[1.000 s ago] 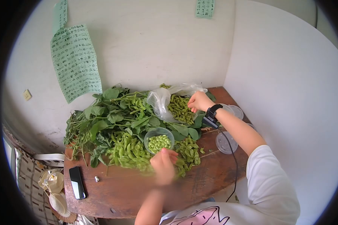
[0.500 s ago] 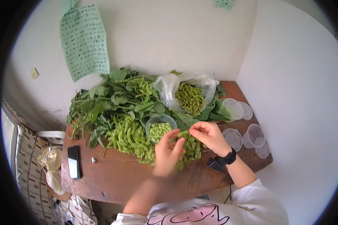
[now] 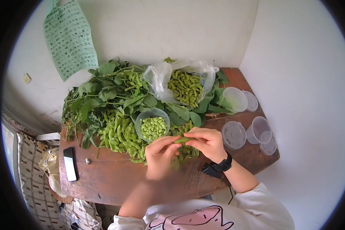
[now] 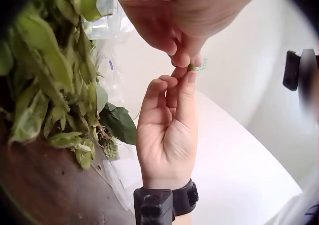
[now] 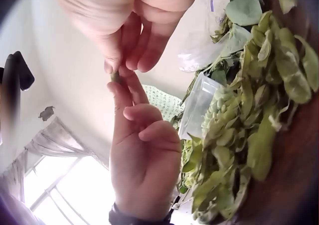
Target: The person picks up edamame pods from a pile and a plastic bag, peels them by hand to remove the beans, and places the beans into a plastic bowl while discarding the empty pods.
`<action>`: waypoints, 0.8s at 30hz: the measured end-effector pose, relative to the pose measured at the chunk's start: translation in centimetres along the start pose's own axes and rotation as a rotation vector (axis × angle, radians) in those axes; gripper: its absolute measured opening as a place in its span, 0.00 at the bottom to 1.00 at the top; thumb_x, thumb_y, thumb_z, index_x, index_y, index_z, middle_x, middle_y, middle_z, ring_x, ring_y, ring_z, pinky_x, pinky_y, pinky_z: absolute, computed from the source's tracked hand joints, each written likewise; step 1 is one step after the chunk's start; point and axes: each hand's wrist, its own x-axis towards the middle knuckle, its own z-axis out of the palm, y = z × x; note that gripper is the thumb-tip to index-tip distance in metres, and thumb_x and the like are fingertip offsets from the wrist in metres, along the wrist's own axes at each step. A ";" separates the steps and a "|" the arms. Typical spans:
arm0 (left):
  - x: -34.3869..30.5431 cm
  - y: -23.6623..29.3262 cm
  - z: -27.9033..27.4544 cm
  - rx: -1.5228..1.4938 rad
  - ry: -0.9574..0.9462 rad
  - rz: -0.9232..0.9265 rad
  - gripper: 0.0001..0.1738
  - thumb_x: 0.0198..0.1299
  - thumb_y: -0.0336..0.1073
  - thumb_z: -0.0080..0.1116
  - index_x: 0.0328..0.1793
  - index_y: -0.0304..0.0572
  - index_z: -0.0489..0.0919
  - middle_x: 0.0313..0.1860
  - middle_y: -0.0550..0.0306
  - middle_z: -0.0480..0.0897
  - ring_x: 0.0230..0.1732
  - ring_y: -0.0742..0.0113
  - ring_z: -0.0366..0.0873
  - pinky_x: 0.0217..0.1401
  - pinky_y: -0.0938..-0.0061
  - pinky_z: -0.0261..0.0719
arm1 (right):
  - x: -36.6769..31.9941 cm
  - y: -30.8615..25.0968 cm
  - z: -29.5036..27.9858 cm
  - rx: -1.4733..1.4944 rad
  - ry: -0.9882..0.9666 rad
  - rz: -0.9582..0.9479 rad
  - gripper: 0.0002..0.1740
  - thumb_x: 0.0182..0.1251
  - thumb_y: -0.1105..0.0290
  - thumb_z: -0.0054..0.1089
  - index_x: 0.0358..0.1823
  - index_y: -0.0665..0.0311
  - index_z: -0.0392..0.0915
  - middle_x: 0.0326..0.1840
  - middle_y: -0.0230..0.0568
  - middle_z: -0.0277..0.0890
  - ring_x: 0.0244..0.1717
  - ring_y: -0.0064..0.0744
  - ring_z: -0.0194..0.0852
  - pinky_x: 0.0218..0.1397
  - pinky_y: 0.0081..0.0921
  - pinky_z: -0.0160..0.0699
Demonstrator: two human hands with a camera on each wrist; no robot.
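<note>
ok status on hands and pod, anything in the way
Left hand, right hand both pinch pod. Bowl close by, beans inside. No obstruction seen at pod.

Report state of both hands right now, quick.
Left hand: closed, thumb and finger pinching one end of a green pod.
Right hand: closed, thumb and finger pinching the other end of the same green pod.

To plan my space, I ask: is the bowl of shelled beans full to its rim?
No, only partly full: shelled beans lie inside the bowl, with bare wall showing above them.
</note>
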 end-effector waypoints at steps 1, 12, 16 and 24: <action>0.0 -0.1 -0.1 0.003 -0.003 -0.013 0.10 0.59 0.22 0.64 0.48 0.30 0.84 0.40 0.52 0.83 0.27 0.73 0.81 0.26 0.84 0.77 | -0.1 0.0 0.3 0.075 0.017 0.027 0.13 0.60 0.85 0.64 0.48 0.71 0.83 0.43 0.45 0.83 0.38 0.23 0.81 0.39 0.18 0.79; 1.2 -0.2 -1.3 0.414 -0.162 0.317 0.11 0.53 0.17 0.65 0.44 0.30 0.84 0.35 0.50 0.85 0.30 0.68 0.84 0.26 0.79 0.81 | 0.1 0.8 -0.4 0.209 -0.090 0.029 0.04 0.63 0.84 0.62 0.39 0.75 0.78 0.35 0.45 0.81 0.37 0.27 0.82 0.40 0.21 0.78; 1.3 0.0 -1.2 0.546 -0.147 0.461 0.09 0.52 0.17 0.66 0.40 0.30 0.83 0.33 0.50 0.84 0.28 0.67 0.83 0.28 0.78 0.82 | -0.1 1.2 -0.2 0.221 -0.084 0.040 0.04 0.63 0.84 0.62 0.38 0.75 0.78 0.35 0.44 0.81 0.38 0.26 0.82 0.39 0.21 0.79; 1.2 0.1 -1.3 0.772 -0.110 0.621 0.13 0.46 0.20 0.71 0.40 0.34 0.83 0.32 0.51 0.85 0.30 0.60 0.84 0.31 0.74 0.81 | -0.3 1.0 0.2 0.305 -0.057 0.177 0.02 0.65 0.83 0.61 0.37 0.74 0.78 0.36 0.42 0.81 0.37 0.23 0.81 0.40 0.19 0.80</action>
